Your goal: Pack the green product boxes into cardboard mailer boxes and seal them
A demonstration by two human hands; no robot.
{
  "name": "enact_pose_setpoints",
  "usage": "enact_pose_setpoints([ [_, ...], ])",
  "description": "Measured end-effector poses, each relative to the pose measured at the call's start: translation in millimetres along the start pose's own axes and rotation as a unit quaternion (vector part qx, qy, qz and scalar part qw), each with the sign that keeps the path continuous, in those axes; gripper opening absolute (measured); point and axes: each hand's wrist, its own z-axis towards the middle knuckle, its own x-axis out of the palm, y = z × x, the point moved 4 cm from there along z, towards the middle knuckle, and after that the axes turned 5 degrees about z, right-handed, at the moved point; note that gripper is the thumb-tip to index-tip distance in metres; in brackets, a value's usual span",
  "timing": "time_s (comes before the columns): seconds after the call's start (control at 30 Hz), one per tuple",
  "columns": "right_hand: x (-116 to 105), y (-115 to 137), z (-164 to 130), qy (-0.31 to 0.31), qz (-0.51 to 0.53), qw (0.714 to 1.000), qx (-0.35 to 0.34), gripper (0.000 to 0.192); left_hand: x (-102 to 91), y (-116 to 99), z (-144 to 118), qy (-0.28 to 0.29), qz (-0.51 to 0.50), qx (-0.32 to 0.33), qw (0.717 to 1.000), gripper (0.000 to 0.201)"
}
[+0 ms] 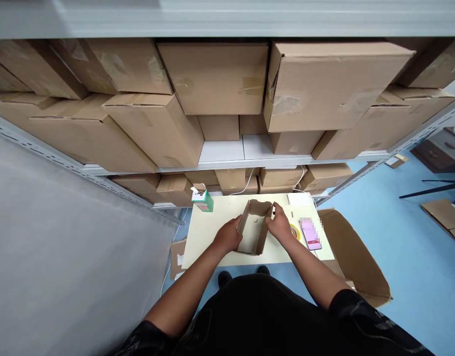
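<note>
1. Head view: a small open cardboard box (254, 228) stands near the middle of the pale bench (208, 232). Its top is open and its flaps stand up. Only bare cardboard shows inside; nothing can be seen lying in it.
2. The left hand (227, 236) is pressed against the box's left wall, fingers curled round that wall, so it holds the box from that side.
3. The right hand (279, 226) grips the box's right wall near the far corner, fingers closed over the upper edge. Both hands hold the same box between them.
4. Just right of the box, partly hidden behind the right hand, lies a roll of yellow tape (295, 231) flat on the bench.
5. Further right of the box, beside the tape, a phone (310, 234) lies flat; its screen is blurred.
6. Left of the box and beyond it, near the bench's far edge, stands a small green carton (203, 201) with a white top.
7. Right of the box, off the bench's edge, a large open cardboard carton (355, 264) sits on the blue floor (405, 277); what it holds cannot be seen.
8. Beyond the box, metal shelves (227, 165) carry many closed, taped brown cartons (212, 76), stacked close together.
</note>
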Motion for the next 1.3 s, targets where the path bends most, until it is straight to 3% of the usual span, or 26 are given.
enact_pose_setpoints([
  [0.13,-2,-3,-2,0.009,0.019,1.000,-0.019,0.074,-17.1,-3,11,0.024,0.035,0.024,0.999,0.078],
  [0.27,-5,-3,-15,0.047,-0.015,0.998,0.027,0.026,-32.7,-13,29,0.059,0.120,0.090,0.987,0.069],
  [0.33,-5,-2,-23,0.059,-0.037,0.997,0.042,0.010,-44.0,-16,34,0.024,0.126,0.108,0.986,0.057],
  [0.4,-5,-1,-29,0.037,-0.052,0.997,0.040,0.007,-56.2,-12,33,-0.067,0.125,0.086,0.986,0.041],
  [0.5,-5,-1,-31,-0.009,-0.060,0.997,0.042,0.012,-61.3,6,14,-0.197,0.093,0.007,0.976,0.037],
  [0.57,-4,-3,-30,-0.023,-0.057,0.997,0.053,0.017,-49.9,22,-3,-0.204,0.034,-0.054,0.977,0.048],
  [0.67,-1,-4,-27,-0.035,-0.055,0.996,0.054,0.023,-26.3,38,-23,-0.166,-0.043,-0.113,0.979,0.060],
  [0.77,2,-4,-26,-0.045,-0.047,0.997,0.035,0.026,-13.7,39,-30,-0.110,-0.082,-0.118,0.983,0.062],
  [0.87,3,-6,-26,-0.056,-0.038,0.997,0.024,0.027,-15.5,35,-32,-0.034,-0.052,-0.088,0.994,0.066],
  [0.97,4,-9,-26,-0.063,-0.024,0.997,0.022,0.027,-24.0,45,-35,0.009,-0.013,-0.122,0.992,0.056],
  [1.07,6,-12,-27,-0.060,0.009,0.998,0.016,0.028,-33.9,57,-30,-0.031,-0.030,-0.175,0.984,0.039],
  [1.17,8,-14,-28,-0.053,0.053,0.997,-0.006,0.032,-41.8,54,-13,-0.096,-0.023,-0.149,0.984,0.023],
  [1.3,10,-19,-30,-0.054,0.111,0.992,-0.040,0.037,-48.9,41,13,-0.167,-0.032,-0.130,0.977,0.022],
])
